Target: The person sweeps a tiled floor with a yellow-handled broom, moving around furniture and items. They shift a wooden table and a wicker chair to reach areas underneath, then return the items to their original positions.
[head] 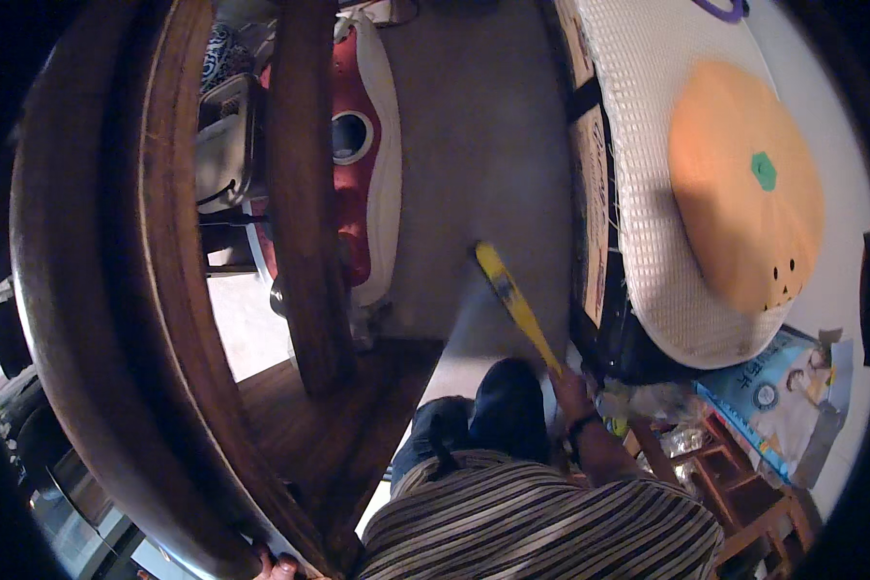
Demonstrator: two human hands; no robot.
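My right hand (571, 397) grips the lower end of a long, narrow yellow implement (516, 301). It slants up and leftward over the grey floor (478, 167), with a dark mark partway along it; its exact kind is unclear. A dark band circles the right wrist. At the bottom edge, a few fingers of my left hand (279, 567) show against the lower end of a curved dark wooden rail (65, 239). The rest of that hand is cut off, so its grip is hidden.
A dark wooden post (304, 181) stands left, before a red-and-cream object with a round opening (377, 239). At right, a white woven mat (656, 217) carries an orange round cushion (739, 217). Below are a blue printed bag (761, 399) and a reddish wooden stool (739, 486).
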